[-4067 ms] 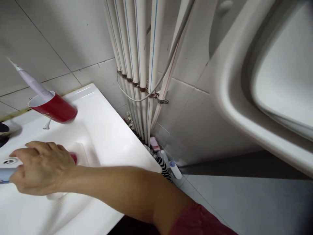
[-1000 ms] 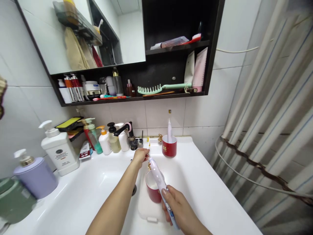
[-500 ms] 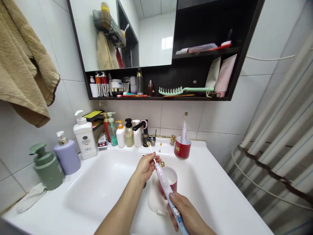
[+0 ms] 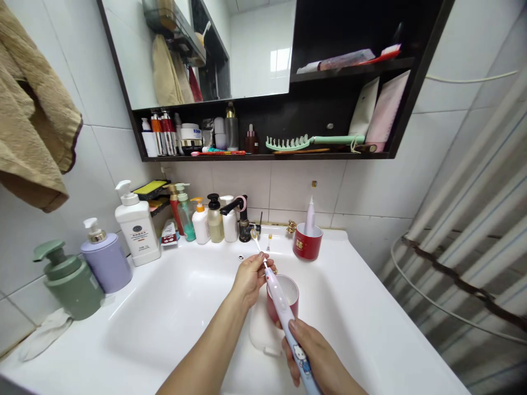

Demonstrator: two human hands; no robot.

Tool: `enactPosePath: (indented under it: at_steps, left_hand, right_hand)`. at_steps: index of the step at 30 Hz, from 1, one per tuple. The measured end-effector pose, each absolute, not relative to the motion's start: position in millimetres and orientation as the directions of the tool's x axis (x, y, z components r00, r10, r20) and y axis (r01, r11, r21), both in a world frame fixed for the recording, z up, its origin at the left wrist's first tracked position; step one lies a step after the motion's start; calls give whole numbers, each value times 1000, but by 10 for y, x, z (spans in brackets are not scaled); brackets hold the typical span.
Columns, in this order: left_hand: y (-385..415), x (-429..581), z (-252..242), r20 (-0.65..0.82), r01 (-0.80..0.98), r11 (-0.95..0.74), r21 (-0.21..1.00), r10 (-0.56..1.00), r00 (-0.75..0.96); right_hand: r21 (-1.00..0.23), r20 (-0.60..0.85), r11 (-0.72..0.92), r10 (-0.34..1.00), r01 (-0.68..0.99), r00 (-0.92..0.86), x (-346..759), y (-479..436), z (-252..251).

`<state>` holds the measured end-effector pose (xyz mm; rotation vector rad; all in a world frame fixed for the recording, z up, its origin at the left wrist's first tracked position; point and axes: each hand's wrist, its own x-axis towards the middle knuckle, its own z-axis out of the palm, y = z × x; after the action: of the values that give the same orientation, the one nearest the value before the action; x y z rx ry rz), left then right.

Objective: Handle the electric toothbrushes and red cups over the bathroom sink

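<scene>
Right grip (image 4: 308,346) is wrapped around the lower half of an electric toothbrush handle (image 4: 279,296), which slants up to the left grip (image 4: 249,277), whose fingertips pinch a slim brush head (image 4: 254,238) right at the handle's tip (can't tell if it's fully seated, tbh). Just beyond the right grip there's a red cup (image 4: 272,311) down in the sink (image 4: 164,307), and farther out past both grips you've got the black faucet (image 4: 244,219) plus, off to the right, another red cup (image 4: 307,250) holding a second handle (image 4: 310,216).
</scene>
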<state>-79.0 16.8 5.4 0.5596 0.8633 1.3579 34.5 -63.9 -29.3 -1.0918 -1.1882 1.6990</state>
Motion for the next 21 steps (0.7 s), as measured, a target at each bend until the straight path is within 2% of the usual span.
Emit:
enactPosePath:
  at_steps: [7, 12, 17, 21]
  left_hand:
    - [161, -771, 27, -206, -566, 174, 806, 979, 9]
    - [167, -761, 7, -202, -536, 182, 825, 979, 21]
    - [153, -734, -1, -183, -492, 163, 855, 983, 7]
    - [131, -708, 1, -181, -474, 166, 865, 983, 14]
  right_hand:
    - [-970, -177, -221, 929, -103, -324, 352, -624, -332]
    - [-955, -202, -266, 908, -132, -366, 364, -599, -381]
    - [-987, -140, -158, 933, -29, -331, 379, -576, -404]
    - [-977, -178, -208, 918, -47, -355, 375, -580, -383]
